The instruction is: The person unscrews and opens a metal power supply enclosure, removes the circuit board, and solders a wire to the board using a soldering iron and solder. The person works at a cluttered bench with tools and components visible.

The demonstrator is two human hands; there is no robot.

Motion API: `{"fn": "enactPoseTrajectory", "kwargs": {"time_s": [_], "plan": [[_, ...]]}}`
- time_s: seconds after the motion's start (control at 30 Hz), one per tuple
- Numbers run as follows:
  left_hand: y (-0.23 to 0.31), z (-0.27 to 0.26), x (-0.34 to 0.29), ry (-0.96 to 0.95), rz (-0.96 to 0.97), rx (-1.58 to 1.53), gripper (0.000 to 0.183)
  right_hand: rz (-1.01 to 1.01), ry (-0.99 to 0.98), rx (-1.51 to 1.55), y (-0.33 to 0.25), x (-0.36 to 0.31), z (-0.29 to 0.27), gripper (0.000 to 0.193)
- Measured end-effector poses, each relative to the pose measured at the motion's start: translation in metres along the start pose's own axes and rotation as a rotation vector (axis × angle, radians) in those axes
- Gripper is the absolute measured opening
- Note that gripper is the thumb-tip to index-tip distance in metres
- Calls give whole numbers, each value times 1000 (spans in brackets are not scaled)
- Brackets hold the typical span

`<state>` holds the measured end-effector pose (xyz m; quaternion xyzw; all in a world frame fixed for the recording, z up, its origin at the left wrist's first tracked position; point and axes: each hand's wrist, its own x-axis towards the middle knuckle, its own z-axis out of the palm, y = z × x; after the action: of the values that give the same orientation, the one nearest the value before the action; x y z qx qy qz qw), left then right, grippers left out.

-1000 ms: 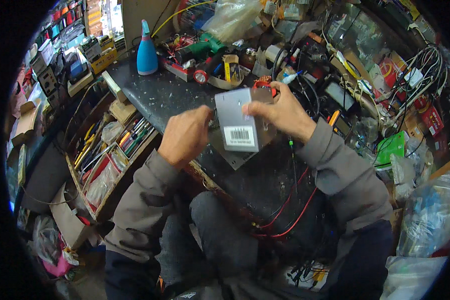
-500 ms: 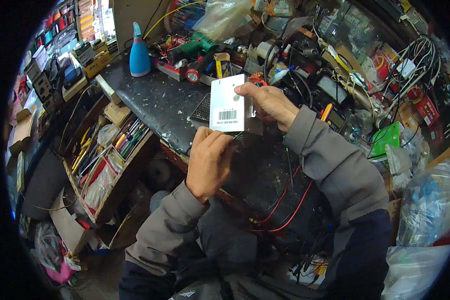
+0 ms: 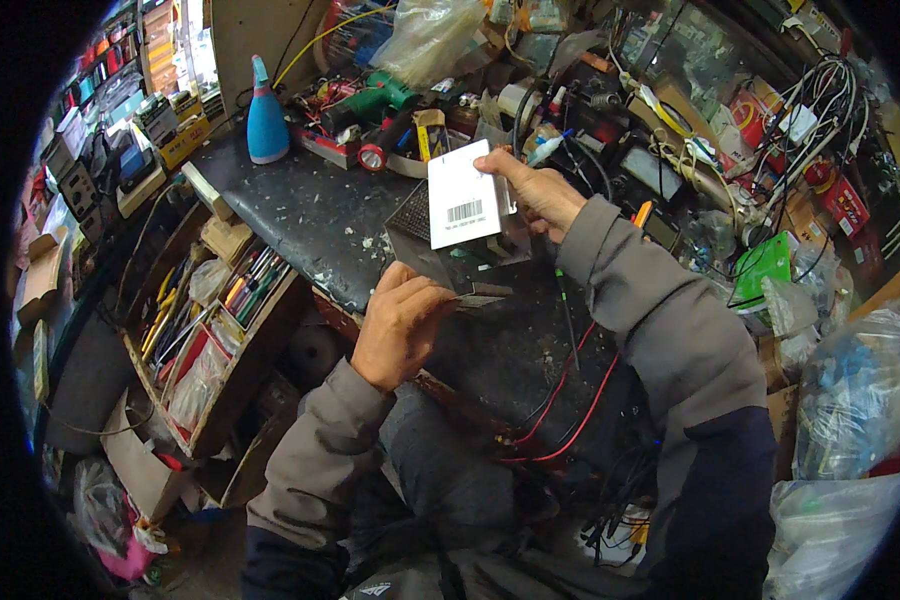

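Note:
My right hand (image 3: 538,195) grips a white flat rectangular case (image 3: 460,190) with a barcode label, the thumb on its upper right corner. The case is tilted above the bench, its label side toward me. Lower and to the left, my left hand (image 3: 407,325) is closed on the end of a thin flat grey piece (image 3: 484,293), seen nearly edge-on; its kind is unclear. Behind the case lies a dark perforated metal cover (image 3: 408,212), partly hidden by the case.
A blue spray bottle (image 3: 267,125) stands on the black bench top (image 3: 315,200). Beyond it lie a green power tool (image 3: 388,95) and a red-rimmed flashlight (image 3: 373,156). At left, a wooden drawer (image 3: 260,320) holds several pens and screwdrivers. Red wires (image 3: 585,415) run near my right forearm.
My left hand has drawn down and left, away from the case's lower edge, and the thin grey piece now shows in it. The case has tilted slightly in my right hand.

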<state>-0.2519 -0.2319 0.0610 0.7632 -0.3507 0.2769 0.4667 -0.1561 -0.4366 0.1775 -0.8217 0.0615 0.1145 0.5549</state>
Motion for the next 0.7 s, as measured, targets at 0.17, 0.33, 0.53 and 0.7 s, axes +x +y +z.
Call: {"fn": "enactPoseTrajectory", "kwargs": {"time_s": [0.17, 0.33, 0.53, 0.7], "plan": [[-8, -9, -3, 58, -46, 36, 21, -39, -137, -119, -4, -4, -29, 58], [-21, -24, -17, 164, -109, 94, 21, -109, -133, -199, -9, -7, -61, 71], [-68, -50, -19, 426, -218, 66, 17, -147, -158, 121, 6, -19, -73, 82], [-139, -91, -6, 442, -368, -12, 17, -83, -295, 412, 22, -22, -53, 85]]}}
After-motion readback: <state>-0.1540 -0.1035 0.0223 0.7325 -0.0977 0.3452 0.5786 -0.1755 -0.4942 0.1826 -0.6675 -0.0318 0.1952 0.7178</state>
